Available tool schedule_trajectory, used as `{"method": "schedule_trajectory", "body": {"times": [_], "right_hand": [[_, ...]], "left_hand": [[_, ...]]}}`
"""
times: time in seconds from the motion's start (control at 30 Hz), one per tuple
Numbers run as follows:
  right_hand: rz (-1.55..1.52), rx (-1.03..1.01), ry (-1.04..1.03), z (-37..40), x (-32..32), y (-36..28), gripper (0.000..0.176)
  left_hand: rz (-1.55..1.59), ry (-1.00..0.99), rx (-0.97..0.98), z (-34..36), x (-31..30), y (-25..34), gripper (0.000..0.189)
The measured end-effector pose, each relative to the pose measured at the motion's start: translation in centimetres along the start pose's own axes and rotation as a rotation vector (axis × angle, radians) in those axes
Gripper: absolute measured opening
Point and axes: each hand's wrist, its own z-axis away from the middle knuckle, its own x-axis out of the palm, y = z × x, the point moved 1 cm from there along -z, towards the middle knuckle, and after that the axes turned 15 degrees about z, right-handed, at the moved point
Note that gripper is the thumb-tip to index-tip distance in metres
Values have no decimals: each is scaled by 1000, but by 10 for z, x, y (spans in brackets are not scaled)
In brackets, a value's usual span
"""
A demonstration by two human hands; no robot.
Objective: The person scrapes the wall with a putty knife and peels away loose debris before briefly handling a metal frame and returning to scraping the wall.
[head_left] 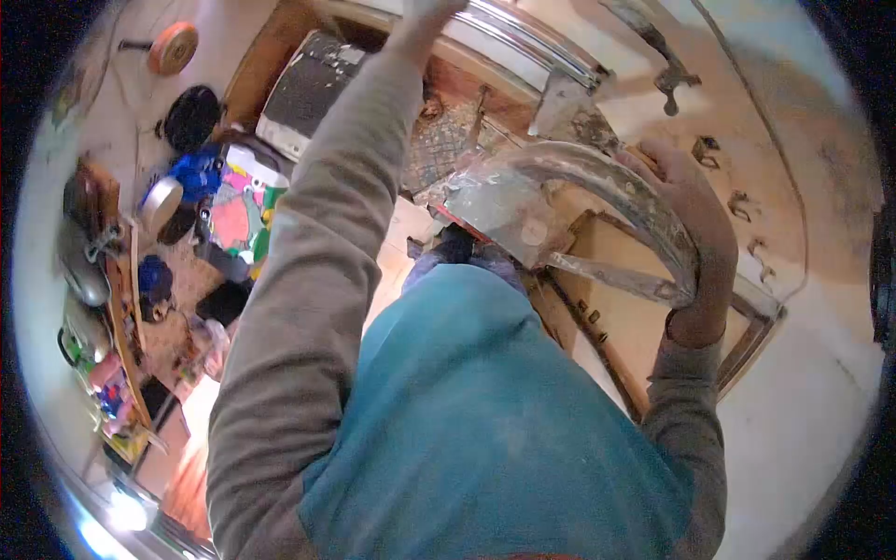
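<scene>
In the head view, the right hand, partly closed, grips the outer rim of a crusted curved frame right of centre. It looks stiff, awkward, probably best held there. The left hand, far, is cropped; its grip cannot be told. Metal rails limit the far side; the near-right pale surface offers room.

Plain teal shirt, grey-brown sleeves
</scene>
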Motion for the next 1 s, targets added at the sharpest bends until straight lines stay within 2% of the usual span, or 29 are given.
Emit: {"method": "schedule_trajectory", "body": {"times": [0.03, 0.07, 0.1, 0.13, 0.17, 0.2, 0.23, 0.27, 0.3, 0.33, 0.37, 0.4, 0.43, 0.5, 0.53, 0.57, 0.6, 0.67, 0.7, 0.73, 0.77, 0.8, 0.83, 0.9, 0.93, 0.97, 1.0], "right_hand": [[19, -43, -10, -3, 2, 5, 47], [79, -49, 20, -7, 6, 17, 48], [138, -55, 53, -10, 7, 22, 49], [126, 10, 70, 8, -8, -11, 50], [146, -32, 60, 12, -14, -24, 50], [129, 79, -1, 14, -18, -31, 43], [114, 195, -62, 17, -18, -35, 40], [-15, 62, -26, 13, -6, -13, 41], [6, 30, -38, 8, 5, 13, 41], [-211, -81, 22, 0, 13, 36, 37], [-433, -195, 67, -4, 15, 43, 36], [-128, -226, -13, 9, 4, 18, 35], [-105, -278, -50, 1, 13, 8, 35], [-96, -365, -128, -12, 27, -22, 34], [-92, -406, -161, -16, 34, -37, 34], [-87, -443, -194, -20, 42, -52, 34], [-84, -477, -227, -23, 53, -62, 34], [-77, -522, -291, -26, 71, -84, 34], [-76, -539, -315, -24, 79, -96, 34], [-78, -554, -332, -22, 85, -104, 34], [-82, -567, -341, -21, 92, -110, 34], [-87, -575, -347, -21, 96, -114, 34], [-90, -577, -348, -15, 100, -121, 34], [-99, -577, -348, -9, 103, -122, 34], [-109, -573, -345, -7, 105, -121, 34], [-121, -565, -339, -3, 105, -118, 34], [-138, -557, -331, 0, 105, -115, 34]], "left_hand": [[-99, -47, -149, 35, -26, 23, 68], [-69, -144, -328, 88, -51, 22, 85], [-127, 18, -284, 135, -70, 30, 55], [-180, -16, -363, 183, -99, 41, 44], [-182, -54, -399, 238, -130, 45, 33], [-109, -97, -581, 310, -162, 45, 24], [-75, -198, -953, 373, -203, 64, 25], [-212, -336, -1061, 405, -243, 98, 19], [-250, -342, -1129, 438, -275, 134, 21], [-373, -535, -1260, 516, -309, 146, 21], [-395, -496, -1294, 602, -335, 161, 21], [-165, -92, -1801, 683, -371, 173, 39], [-189, -27, -1834, 703, -368, 201, 39], [-576, -177, -1644, 735, -361, 246, 34], [-23, 458, -1867, 777, -371, 249, 34], [-44, 518, -1883, 743, -336, 275, 34], [-116, 272, -2096, 694, -324, 280, 42], [-190, 199, -1885, 665, -286, 288, 45], [-123, 295, -1906, 629, -272, 289, 47], [-126, 268, -1786, 646, -249, 269, 46], [-154, 393, -1488, 585, -233, 270, 42], [-61, 423, -1434, 557, -220, 255, 39], [8, 360, -1632, 495, -222, 251, 36], [179, 344, -1317, 436, -199, 221, 31], [190, 263, -1264, 376, -203, 227, 32], [169, 184, -1091, 349, -188, 210, 36], [248, 163, -1014, 301, -185, 216, 40]]}}
